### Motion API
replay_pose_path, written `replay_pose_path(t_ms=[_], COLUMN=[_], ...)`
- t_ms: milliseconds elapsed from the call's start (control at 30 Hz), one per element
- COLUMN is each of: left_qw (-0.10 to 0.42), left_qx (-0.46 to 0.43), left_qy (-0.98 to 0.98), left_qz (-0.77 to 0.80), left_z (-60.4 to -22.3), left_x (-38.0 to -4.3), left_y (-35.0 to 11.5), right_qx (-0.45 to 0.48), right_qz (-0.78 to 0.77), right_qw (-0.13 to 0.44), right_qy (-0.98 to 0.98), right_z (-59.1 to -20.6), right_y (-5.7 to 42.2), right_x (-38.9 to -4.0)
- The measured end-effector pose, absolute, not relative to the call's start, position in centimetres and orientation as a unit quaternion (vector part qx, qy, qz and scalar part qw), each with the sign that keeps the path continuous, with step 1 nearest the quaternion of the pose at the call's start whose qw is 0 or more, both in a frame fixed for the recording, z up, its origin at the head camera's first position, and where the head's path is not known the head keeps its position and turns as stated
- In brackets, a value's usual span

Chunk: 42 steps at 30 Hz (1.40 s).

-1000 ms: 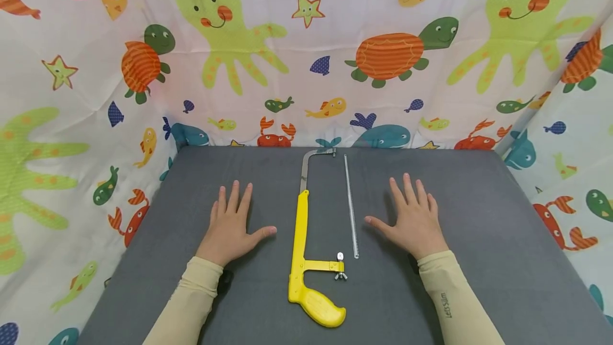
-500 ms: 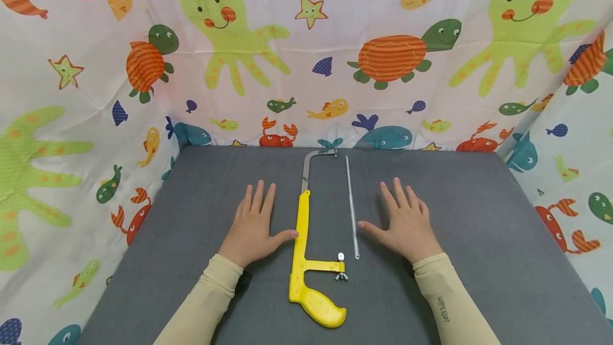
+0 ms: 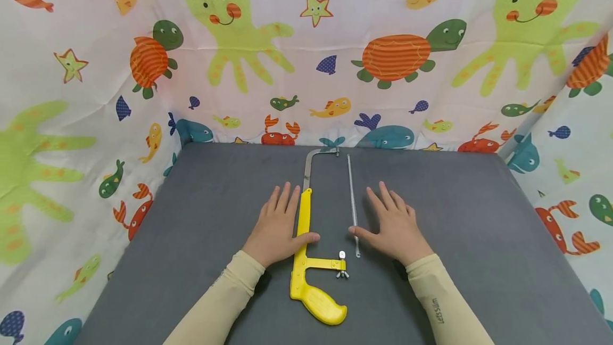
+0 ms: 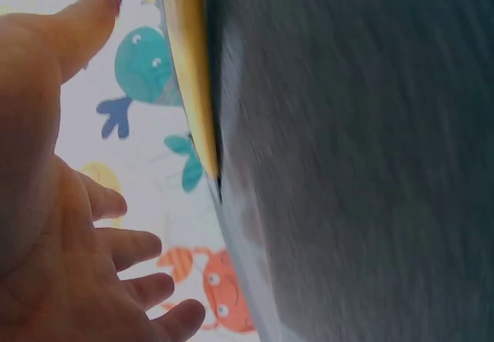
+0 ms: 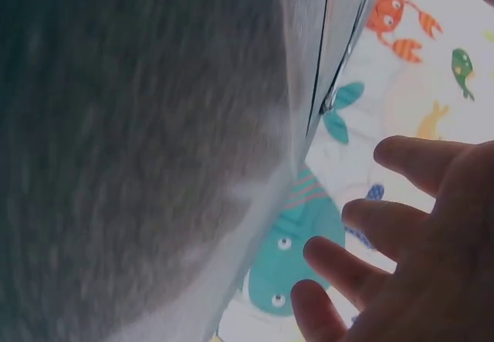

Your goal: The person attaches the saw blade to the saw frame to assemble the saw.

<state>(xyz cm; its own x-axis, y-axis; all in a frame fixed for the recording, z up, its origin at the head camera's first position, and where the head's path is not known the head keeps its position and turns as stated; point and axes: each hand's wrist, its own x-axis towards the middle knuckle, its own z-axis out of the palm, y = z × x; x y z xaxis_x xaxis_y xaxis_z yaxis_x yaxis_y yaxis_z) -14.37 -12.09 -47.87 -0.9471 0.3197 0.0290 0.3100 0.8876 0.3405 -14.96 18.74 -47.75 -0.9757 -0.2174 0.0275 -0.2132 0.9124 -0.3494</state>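
Hacksaw frame (image 3: 304, 217), yellow w/ grey metal front bow, qty 1: on table (image 3: 210, 190), approx. centre. Clock per head view, 12 = far edge. Long axis approx. 12–6; handle (image 3: 325, 307) at the 6 end, swinging out twd 4. Bow and rear arm both point to 3; wing nut (image 3: 342, 274) at rear arm's tip.

Saw blade (image 3: 351, 190), qty 1: thin, loose, not fitted; lies at 3 o'clock from frame, nearly parallel, axis approx. 12–6.

L hand (image 3: 275, 233): nearer of the two to frame, which sits at 3 o'clock from it. Palm dn., fingers straight, slightly parted, aimed approx. 1; thumb spread to 3, crossing over frame in head view. Holds nothing; contact: can't tell.

R hand (image 3: 396, 228): nearer to blade, which sits at 9 o'clock from it. Palm dn., fingers spread, aimed approx. 11; thumb out to 9–10, its tip over blade's lower part in head view. Holds nothing; contact: can't tell.

Sleeves (image 3: 215, 294), beige: L runs back twd 7, R twd 5.
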Motion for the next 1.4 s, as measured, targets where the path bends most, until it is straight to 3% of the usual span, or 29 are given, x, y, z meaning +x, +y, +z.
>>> replay_pose_path(t_ms=[233, 400, 733, 1400], left_qw=[0.024, 0.004, -0.018, 0.073], left_qx=[0.169, 0.167, 0.119, 0.071], left_qy=[0.969, 0.967, 0.975, 0.959], left_qz=[0.179, 0.194, 0.185, 0.265], left_z=[-47.5, -47.0, -47.5, -48.3], left_x=[-14.2, -13.9, -14.3, -15.4], left_y=[-9.6, -8.5, -7.7, -8.0], right_qx=[-0.140, -0.151, -0.112, 0.008], right_qz=[-0.197, -0.219, -0.258, -0.215], right_qw=[0.007, 0.013, -0.009, -0.014], right_qy=[0.970, 0.964, 0.959, 0.977], right_z=[-47.8, -47.4, -47.9, -48.2], right_y=[16.9, 14.5, 12.9, 13.6], right_x=[-14.6, -14.8, -14.9, -15.3])
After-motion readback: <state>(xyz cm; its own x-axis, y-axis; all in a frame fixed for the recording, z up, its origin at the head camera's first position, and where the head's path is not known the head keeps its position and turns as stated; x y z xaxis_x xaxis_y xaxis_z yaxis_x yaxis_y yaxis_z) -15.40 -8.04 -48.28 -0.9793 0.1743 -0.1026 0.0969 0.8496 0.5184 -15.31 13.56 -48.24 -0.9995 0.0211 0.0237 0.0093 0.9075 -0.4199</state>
